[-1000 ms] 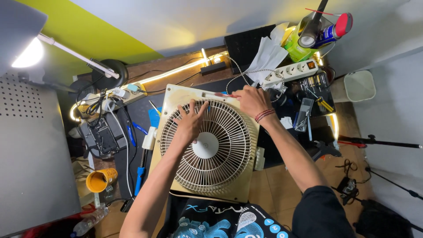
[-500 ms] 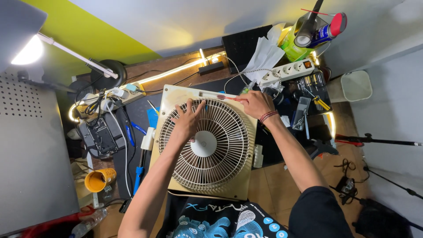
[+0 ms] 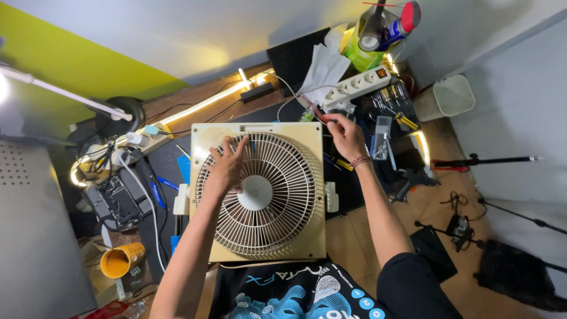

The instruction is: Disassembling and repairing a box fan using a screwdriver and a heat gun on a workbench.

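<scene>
A cream square box fan (image 3: 208,137) lies flat on the desk with its round grille (image 3: 277,224) facing up. My left hand (image 3: 224,168) rests on the grille's upper left, fingers spread over the ribs. My right hand (image 3: 347,134) hovers just past the fan's upper right corner, off the frame. Its fingers are closed on a thin red-handled tool (image 3: 322,114) that points toward the white power strip (image 3: 361,84). Whether the tool's tip touches anything is unclear.
Behind the fan lie crumpled white paper (image 3: 322,68), spray cans (image 3: 387,23) and a lit light strip (image 3: 204,103). Hand tools (image 3: 397,115) sit at the right, a white bin (image 3: 452,96) beyond. At left are cables, a lamp arm (image 3: 65,97) and an orange cup (image 3: 120,260).
My right hand has left the fan's top right corner and moved right and away, now with a thin tool in it. My left hand stays on the grille.
</scene>
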